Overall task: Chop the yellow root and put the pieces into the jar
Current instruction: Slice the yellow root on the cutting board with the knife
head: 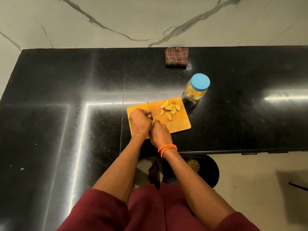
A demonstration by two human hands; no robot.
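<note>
An orange cutting board [180,123] lies on the black counter. Several pale yellow root slices [169,108] are spread over its far right part. My left hand [139,121] sits curled on the board's left side; whatever it holds is hidden under its fingers. My right hand [160,132] grips the green handle of a small knife [150,110], whose blade points away from me right beside my left fingers. A clear jar [197,90] with a blue lid on it stands just beyond the board's far right corner, with yellow pieces inside.
A folded brown checked cloth [176,57] lies at the back of the counter by the marble wall. The black counter [66,97] stretches wide to both sides. Below the counter edge stands a dark bin [208,172] on the floor.
</note>
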